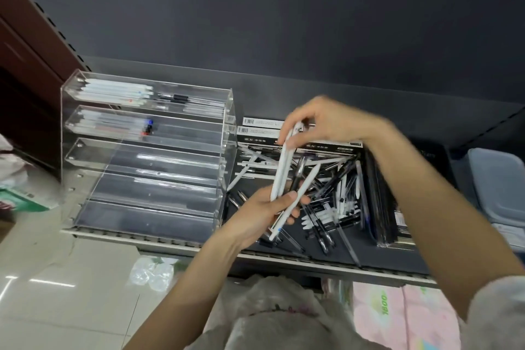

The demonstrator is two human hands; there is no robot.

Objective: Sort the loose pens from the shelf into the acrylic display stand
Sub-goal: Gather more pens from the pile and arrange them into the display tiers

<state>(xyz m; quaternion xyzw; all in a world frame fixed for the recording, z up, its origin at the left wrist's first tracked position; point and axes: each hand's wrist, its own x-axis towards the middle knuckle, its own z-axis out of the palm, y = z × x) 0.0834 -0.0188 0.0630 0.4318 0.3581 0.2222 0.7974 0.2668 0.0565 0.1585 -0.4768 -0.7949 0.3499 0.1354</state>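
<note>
- Two hands — left hand (265, 214), right hand (326, 119) — are showing.
- One acrylic display stand (142, 150) is showing five tiers.
- Loose pens (335, 202) are lying uncountable.

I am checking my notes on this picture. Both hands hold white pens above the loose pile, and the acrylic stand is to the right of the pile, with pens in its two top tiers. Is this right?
Not quite: in the head view the acrylic stand is to the left of the loose pile, not the right. The rest holds: the left hand and right hand hold white pens above the pile, and only the two top tiers hold pens.
</note>
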